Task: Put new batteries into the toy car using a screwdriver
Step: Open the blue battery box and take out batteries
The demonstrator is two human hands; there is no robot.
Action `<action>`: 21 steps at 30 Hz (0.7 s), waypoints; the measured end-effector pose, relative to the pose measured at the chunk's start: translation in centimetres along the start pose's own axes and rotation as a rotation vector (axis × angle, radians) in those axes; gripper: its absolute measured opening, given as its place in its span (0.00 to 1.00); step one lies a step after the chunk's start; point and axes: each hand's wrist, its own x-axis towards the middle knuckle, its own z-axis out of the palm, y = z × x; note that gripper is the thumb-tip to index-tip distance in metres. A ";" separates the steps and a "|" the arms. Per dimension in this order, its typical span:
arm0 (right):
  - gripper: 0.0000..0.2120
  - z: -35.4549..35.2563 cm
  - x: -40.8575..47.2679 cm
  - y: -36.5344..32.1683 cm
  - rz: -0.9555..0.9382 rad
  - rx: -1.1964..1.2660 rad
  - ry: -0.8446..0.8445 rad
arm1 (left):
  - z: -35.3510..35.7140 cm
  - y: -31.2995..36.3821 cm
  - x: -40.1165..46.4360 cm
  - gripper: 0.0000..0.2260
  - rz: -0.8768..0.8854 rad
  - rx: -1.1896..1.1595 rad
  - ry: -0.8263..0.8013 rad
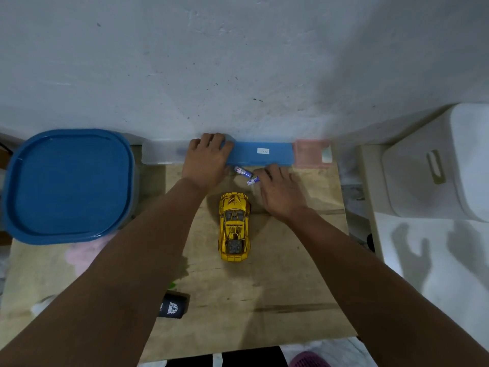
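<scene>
Nearest me, the car (234, 227) sits upright at frame center, unopened. Left hand (206, 160) rests fingers spread on the blue box (262, 154); right hand (281, 190) reaches the batteries (246, 175), grip unclear. No screwdriver visible.

Left hand (206, 161) rests on blue box (262, 154); right hand (277, 193) touches batteries (247, 176) beyond yellow car (234, 226).

Both forearms are bare from elbow to wrist, no sleeves showing, and the left hand (205, 161) and right hand (280, 193) are bare too, with no gloves, rings, watch or bands, the fingers (211, 139) short-nailed and uncovered.
</scene>
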 end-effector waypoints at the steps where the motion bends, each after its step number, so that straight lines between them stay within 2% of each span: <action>1: 0.20 -0.2 -0.1 0.1 -0.023 -0.005 0.008 | -0.1 0.0 0.0 0.26 0.002 -0.001 0.003; 6: 0.24 -1.6 0.3 0.6 -0.053 -0.038 0.097 | -0.3 -0.2 -0.2 0.23 0.020 0.004 0.027; 14: 0.29 -2.1 1.7 0.3 -0.058 -0.034 -0.018 | 0.0 -1.1 -0.1 0.20 0.047 0.017 0.035; 21: 0.31 -2.3 2.3 -0.7 0.010 -0.020 -0.030 | 0.5 -1.3 0.0 0.16 0.047 0.025 0.001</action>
